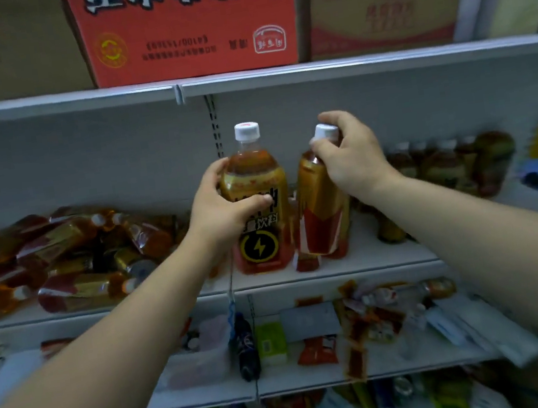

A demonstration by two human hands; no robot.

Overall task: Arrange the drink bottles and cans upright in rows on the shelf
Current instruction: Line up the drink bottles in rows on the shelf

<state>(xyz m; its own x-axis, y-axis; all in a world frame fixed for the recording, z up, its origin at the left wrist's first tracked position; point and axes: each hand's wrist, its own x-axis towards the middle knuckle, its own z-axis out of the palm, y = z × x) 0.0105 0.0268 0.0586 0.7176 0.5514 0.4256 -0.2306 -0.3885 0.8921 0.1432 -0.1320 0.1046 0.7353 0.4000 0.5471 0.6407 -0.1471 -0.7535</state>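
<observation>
The left hand point(226, 203) grips 1 upright bottle point(255, 205) on the shelf point(372, 258). The right hand point(350, 154) grips the tilted bottle point(322, 210) by its cap.

Two hands are seen, the left hand point(223, 206) and the right hand point(350, 154), and one bottle is gripped in each: an upright bottle point(255, 205) and a tilted bottle point(321, 203). Three shelves point(339, 268) are counted below two cartons point(190, 24). The lying bottles point(60, 257) and the row point(448, 164) are too blurred to be counted.
</observation>
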